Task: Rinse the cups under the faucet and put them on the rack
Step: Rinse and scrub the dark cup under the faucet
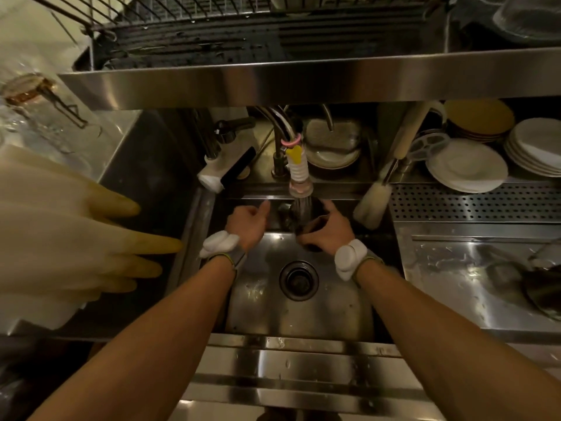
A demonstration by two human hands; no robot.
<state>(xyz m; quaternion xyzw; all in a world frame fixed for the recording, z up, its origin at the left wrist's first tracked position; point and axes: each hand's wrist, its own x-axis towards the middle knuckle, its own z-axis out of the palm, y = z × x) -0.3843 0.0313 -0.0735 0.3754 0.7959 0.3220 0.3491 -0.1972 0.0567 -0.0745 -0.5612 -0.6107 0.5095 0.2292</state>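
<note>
From the head view, the right hand (326,227) is wrapped around a dark cup (306,218) and holds it under the faucet (299,174), whose spray falls straight into or onto the cup, above the back part of the sink (334,311). The left hand (247,221) is just beside the cup on its left, fingers loosely curled with the thumb raised; it seems to hold nothing, though the dim light makes it hard to tell whether its fingertips touch the cup. The drain (299,280) lies below and nearer the person, uncovered. The rack (197,28) sits on the shelf (303,83) above the sink, well apart from the cup and higher than the hands. Rinsing looks to be in hand, with the move to the rack not yet made. The risks from here are plain: a wet, dark cup held by one hand could slip and knock the steel basin; lifted up, it could strike the shelf's front edge, which juts out over the faucet; and a cup tilted too soon would spill water down the forearms. A bottle brush (372,202) leans at the sink's right rim, close enough to be nudged.
</note>
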